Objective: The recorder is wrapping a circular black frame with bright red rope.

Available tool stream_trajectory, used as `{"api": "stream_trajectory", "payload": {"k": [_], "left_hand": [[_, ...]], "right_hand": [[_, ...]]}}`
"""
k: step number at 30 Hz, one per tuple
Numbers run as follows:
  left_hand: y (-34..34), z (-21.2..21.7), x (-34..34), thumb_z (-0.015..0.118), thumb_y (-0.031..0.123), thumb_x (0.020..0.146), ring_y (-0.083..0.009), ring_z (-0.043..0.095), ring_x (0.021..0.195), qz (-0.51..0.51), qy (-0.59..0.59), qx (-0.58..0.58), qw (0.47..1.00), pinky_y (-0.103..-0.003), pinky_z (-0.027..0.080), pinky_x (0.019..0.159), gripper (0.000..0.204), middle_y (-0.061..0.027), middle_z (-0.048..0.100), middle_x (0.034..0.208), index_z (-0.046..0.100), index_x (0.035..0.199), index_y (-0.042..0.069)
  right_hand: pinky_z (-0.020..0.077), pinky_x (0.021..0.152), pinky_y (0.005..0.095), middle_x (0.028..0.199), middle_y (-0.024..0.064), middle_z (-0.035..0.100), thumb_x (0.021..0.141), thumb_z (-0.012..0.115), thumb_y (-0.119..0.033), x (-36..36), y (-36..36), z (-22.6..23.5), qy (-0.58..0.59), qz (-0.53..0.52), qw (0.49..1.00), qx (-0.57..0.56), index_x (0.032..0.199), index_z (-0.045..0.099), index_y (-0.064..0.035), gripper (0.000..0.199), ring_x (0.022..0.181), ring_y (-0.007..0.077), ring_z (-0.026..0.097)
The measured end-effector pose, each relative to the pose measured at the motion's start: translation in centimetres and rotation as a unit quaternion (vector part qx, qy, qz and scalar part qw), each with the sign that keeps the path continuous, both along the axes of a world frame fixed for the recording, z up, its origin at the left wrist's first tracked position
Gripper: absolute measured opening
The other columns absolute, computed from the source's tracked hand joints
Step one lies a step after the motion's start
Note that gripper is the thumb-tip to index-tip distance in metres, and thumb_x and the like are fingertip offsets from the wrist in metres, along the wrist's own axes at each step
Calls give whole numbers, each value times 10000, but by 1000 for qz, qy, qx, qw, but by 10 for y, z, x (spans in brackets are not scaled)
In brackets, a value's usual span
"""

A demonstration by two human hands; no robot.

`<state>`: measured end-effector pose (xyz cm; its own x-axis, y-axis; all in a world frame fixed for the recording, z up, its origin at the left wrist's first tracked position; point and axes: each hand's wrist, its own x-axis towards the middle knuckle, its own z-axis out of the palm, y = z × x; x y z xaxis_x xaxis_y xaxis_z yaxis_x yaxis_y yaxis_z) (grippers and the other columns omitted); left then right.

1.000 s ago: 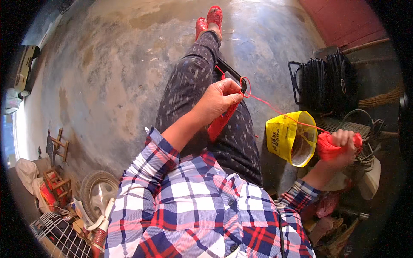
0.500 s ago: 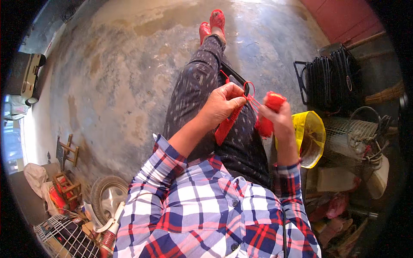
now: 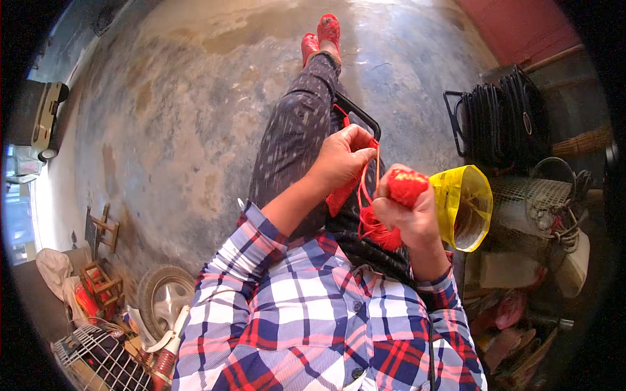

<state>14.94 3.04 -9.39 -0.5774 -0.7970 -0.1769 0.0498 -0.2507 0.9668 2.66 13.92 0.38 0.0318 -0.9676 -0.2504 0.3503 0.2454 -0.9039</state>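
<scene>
My left hand [image 3: 339,159] is closed, thumb and finger pinching the upper edge of a red woven piece [image 3: 339,197] over my thigh. That piece lies along a black metal frame [image 3: 358,112], partly hidden behind my hand and wrist. To its right, my right hand [image 3: 414,218] is wrapped round a bundle of red cord [image 3: 408,186]. One end of the bundle sticks out above the fist, while loose red loops [image 3: 378,231] hang below it. Between the two hands runs a length of cord [image 3: 362,189], slack in part.
A yellow bag [image 3: 464,208] stands open close beside my right forearm. Farther right are stacked black metal frames [image 3: 499,120] and a roll of wire mesh [image 3: 521,192]. At lower left lie a wheel [image 3: 151,296], a wire rack [image 3: 98,358] and small wooden stools [image 3: 101,287].
My right hand has moved down and closer with the cord bundle, turning it upward. The loop above my left hand is gone, and cord now stretches downward between the hands.
</scene>
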Motion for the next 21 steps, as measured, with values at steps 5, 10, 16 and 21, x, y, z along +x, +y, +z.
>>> {"api": "stream_trajectory", "payload": {"k": [5,10,16,21], "left_hand": [[18,37,-6,770,144,763,-170,568,745,180,-139,-379,897,-278,486,689,360,-79,581,895,583,1041,11],[6,59,3,597,135,945,-45,467,657,84,-12,-176,981,-209,438,634,122,53,544,741,597,979,18],[-25,14,12,479,297,1004,-31,406,522,52,-69,101,991,-198,312,463,285,72,484,644,577,878,60],[-31,0,8,491,348,991,-50,402,530,58,-127,0,990,-238,335,472,355,54,507,618,595,881,27]], "right_hand": [[437,591,264,738,87,562,705,676,-161,-23,-3,16,-77,26,993,-90,934,491,-34,321,628,150,532],[462,667,298,926,122,586,693,652,-143,-48,-18,25,-81,58,982,-163,938,502,-18,312,746,168,559],[498,729,397,894,149,597,702,646,-41,-60,-66,-60,634,80,754,-156,1003,609,5,308,850,314,626],[508,757,398,930,160,616,721,658,-58,-24,-81,-93,547,18,810,-211,965,607,-1,256,864,326,633]]}}
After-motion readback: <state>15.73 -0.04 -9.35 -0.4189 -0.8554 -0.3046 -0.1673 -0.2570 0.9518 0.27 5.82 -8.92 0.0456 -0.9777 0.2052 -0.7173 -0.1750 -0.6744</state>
